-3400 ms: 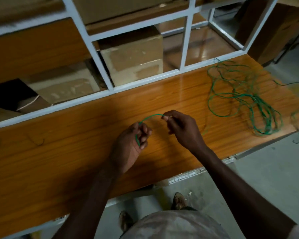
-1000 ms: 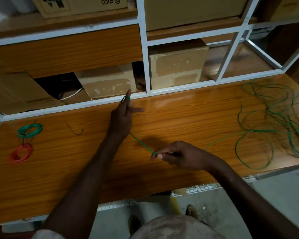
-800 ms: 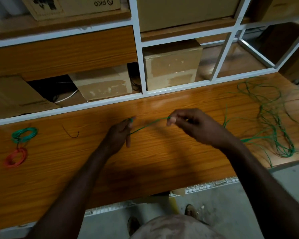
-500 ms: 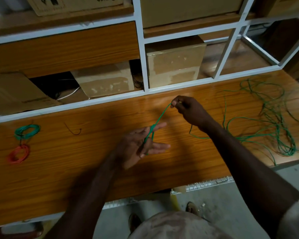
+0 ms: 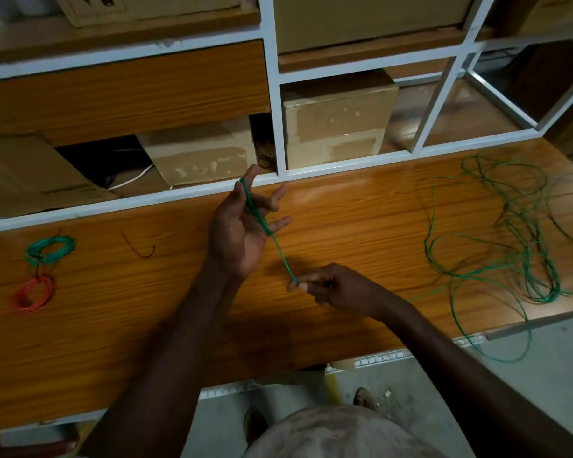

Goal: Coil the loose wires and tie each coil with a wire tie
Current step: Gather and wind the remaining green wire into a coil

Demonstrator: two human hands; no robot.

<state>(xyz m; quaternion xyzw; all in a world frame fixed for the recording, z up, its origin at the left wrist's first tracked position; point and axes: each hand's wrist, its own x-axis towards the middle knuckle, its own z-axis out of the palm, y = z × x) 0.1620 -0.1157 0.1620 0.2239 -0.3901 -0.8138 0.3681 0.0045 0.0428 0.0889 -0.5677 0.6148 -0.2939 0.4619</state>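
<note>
At frame centre the left hand (image 5: 242, 226) is spread, palm up, with the green wire (image 5: 280, 251) looped from its raised thumb across the fingers. Just lower right, the right hand (image 5: 331, 287) pinches that wire taut. The loose tangle (image 5: 516, 233) sprawls over the right of the wooden table (image 5: 113, 325). At far left lie a green coil (image 5: 50, 249) and a red coil (image 5: 33, 294).
</note>
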